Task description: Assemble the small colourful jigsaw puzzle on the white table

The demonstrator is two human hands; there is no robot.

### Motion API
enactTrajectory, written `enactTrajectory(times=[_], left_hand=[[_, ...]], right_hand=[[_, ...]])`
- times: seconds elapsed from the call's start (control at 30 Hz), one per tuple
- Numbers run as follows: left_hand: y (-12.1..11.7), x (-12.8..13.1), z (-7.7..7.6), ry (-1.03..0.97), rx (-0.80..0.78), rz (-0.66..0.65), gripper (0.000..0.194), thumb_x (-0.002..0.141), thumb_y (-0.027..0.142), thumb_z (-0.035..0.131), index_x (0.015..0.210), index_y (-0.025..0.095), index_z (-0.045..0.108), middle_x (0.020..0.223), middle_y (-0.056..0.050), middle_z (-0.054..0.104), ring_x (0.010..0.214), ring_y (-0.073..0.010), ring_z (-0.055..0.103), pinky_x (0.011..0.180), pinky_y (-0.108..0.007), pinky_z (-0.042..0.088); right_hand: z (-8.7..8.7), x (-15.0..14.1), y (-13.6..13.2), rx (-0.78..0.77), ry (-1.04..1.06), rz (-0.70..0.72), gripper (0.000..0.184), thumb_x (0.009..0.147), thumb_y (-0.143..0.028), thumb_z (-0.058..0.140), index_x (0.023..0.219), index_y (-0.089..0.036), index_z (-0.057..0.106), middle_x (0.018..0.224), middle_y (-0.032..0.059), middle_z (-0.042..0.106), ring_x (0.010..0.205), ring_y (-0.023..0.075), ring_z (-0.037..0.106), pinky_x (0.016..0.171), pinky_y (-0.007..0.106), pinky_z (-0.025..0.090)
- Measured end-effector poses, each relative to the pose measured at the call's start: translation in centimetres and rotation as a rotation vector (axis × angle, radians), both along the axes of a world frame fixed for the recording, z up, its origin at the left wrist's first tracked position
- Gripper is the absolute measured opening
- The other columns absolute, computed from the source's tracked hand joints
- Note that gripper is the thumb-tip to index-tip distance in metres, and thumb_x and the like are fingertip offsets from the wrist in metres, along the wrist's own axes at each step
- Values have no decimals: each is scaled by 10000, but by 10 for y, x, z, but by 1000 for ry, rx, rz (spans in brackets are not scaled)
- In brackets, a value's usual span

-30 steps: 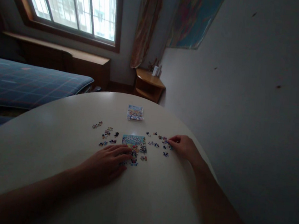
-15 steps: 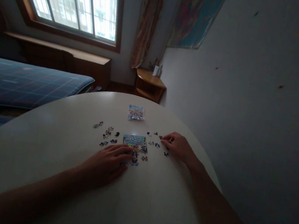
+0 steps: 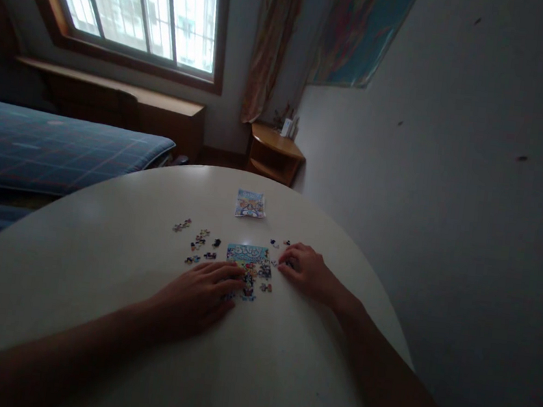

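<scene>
Fingers of the left hand (image 3: 203,289) lie outstretched over part of the puzzle (image 3: 247,254); those of the right hand (image 3: 308,270) curl just right of it, any grip impossible to tell. Loose pieces (image 3: 210,256) lie left, a packet (image 3: 250,205) farther off.

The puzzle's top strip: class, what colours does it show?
The top strip is light blue and whitish, seen best in the head view.

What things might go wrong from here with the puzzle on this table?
The left hand lies over part of the partly joined puzzle; sliding it sideways might pull joints apart.
The right hand is close to small loose pieces, so it may knock them out of place.
The room is dim, so fine printed details might be misread.
</scene>
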State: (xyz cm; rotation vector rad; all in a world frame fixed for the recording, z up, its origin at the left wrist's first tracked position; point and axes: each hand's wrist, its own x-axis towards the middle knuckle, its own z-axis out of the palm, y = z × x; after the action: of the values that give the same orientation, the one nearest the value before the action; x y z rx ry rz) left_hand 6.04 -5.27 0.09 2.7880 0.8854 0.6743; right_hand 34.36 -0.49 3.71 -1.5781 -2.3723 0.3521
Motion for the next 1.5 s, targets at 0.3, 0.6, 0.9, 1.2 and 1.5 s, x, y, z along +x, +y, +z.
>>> enactTrajectory(times=[0.3, 0.6, 0.9, 1.2, 1.5], left_hand=[[0, -1, 1, 2, -6, -13, 358, 935, 195, 498, 1284, 252, 549, 1392, -59, 556, 1306, -250, 493, 1078, -482, 447], [1, -1, 1, 15, -21, -8, 364, 934, 202, 507, 1293, 258, 544, 1402, -55, 551, 1300, -254, 499, 1076, -505, 447], [0, -1, 2, -2, -10, -10, 358, 929, 194, 514, 1281, 242, 551, 1374, -65, 569, 1285, -249, 509, 1079, -493, 443], [0, -1, 4, 16, -4, -16, 363, 940, 202, 497, 1298, 245, 534, 1379, -67, 565, 1285, -263, 509, 1059, -503, 458], [-1, 0, 3, 21, -7, 0, 355, 939, 196, 496, 1286, 255, 538, 1392, -58, 552, 1299, -256, 495, 1069, -496, 452]], right_hand=[[7, -8, -10, 47, -6, 59, 72, 783, -225, 714, 854, -214, 711, 900, 31, 737, 903, 207, 655, 955, 428, 358], [15, -7, -18, -76, 190, 126, 118, 812, -189, 662, 912, -188, 724, 797, 22, 719, 737, 135, 645, 724, 255, 470], [33, -16, -41, -351, 199, 277, 95, 831, -260, 689, 872, -188, 736, 777, 7, 720, 696, 122, 634, 659, 226, 471], [27, -17, -36, -259, 119, 174, 68, 818, -247, 701, 834, -195, 742, 715, 0, 680, 635, 112, 592, 601, 218, 417], [21, -21, -35, -220, 81, 127, 58, 788, -227, 704, 827, -197, 736, 695, 0, 665, 608, 111, 576, 582, 224, 391]])
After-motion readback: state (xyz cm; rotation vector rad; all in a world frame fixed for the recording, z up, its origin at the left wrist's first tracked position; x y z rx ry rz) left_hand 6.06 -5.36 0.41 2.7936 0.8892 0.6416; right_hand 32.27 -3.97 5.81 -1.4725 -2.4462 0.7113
